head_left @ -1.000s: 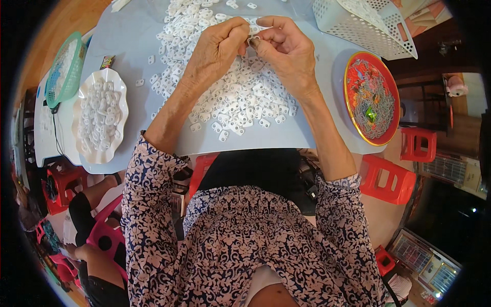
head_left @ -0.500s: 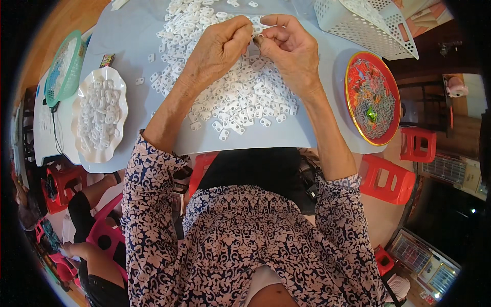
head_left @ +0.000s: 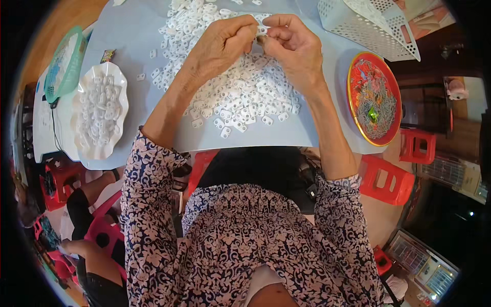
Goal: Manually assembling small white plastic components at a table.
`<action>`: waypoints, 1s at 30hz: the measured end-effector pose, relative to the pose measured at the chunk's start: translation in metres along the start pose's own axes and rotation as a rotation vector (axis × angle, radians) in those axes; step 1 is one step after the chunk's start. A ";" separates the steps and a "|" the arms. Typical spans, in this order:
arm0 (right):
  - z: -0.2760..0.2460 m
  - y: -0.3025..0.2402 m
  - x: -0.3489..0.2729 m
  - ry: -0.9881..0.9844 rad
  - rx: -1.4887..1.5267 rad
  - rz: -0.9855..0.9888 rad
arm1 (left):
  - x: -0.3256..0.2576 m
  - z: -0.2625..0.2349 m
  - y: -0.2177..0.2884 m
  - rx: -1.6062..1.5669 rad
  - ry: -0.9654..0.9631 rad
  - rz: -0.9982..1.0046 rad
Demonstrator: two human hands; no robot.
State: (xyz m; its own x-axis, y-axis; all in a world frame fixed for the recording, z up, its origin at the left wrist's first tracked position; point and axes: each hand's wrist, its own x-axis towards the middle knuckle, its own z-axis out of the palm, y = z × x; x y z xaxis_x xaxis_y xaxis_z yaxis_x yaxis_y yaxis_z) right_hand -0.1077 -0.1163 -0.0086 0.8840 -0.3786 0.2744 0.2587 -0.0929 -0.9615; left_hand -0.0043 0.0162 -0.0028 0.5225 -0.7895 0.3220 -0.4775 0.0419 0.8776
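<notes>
Left hand (head_left: 227,43) is curling narrow, fingertips mostly hiding. Right hand (head_left: 296,48) is pinching narrow, forefinger arching over. A white piece (head_left: 262,29) is sitting between both sets of fingertips, above the far part of the pile (head_left: 245,97). Dark spot is showing at the right thumb; can't tell what it is. Reads as one piece being worked by fingertip. Next move is probably calling for a steady two-sided pinch and fine alignment.

Pile of two-hole white pieces is spreading across the grey tabletop (head_left: 135,30). Scalloped dish (head_left: 98,153) is holding more on the left, wrapper (head_left: 107,55) lying just beyond, green basket (head_left: 57,97) leaning further left. Red tray (head_left: 394,94) is carrying small grey parts on the right; white basket (head_left: 399,43) is standing behind it.

Room: red stool (head_left: 387,179) is standing at right, someone's leg (head_left: 97,256) is showing at left.
</notes>
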 end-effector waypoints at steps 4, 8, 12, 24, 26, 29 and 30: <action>0.000 -0.006 -0.001 -0.039 -0.021 0.008 | 0.000 0.000 0.001 -0.019 -0.002 -0.030; -0.001 -0.005 -0.001 -0.034 -0.048 0.010 | 0.000 0.001 0.001 -0.036 0.008 -0.037; 0.000 -0.003 -0.002 -0.019 -0.038 0.011 | 0.000 0.000 0.000 -0.032 0.006 -0.009; 0.002 0.000 -0.002 0.087 0.047 0.012 | 0.000 0.007 0.001 -0.049 0.085 -0.017; 0.002 0.001 -0.001 0.095 0.068 0.014 | -0.001 0.009 -0.001 -0.097 0.116 -0.012; 0.003 0.001 -0.001 0.094 0.082 -0.003 | -0.001 0.012 -0.002 -0.111 0.139 -0.015; 0.003 0.001 -0.001 0.081 0.095 -0.004 | 0.000 0.012 -0.002 -0.166 0.150 -0.027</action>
State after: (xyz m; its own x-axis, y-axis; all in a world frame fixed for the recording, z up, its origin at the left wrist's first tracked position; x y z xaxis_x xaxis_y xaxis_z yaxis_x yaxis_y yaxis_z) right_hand -0.1072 -0.1132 -0.0100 0.8497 -0.4517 0.2720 0.3011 -0.0078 -0.9536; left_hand -0.0120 0.0089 -0.0084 0.6388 -0.6923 0.3356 -0.3453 0.1318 0.9292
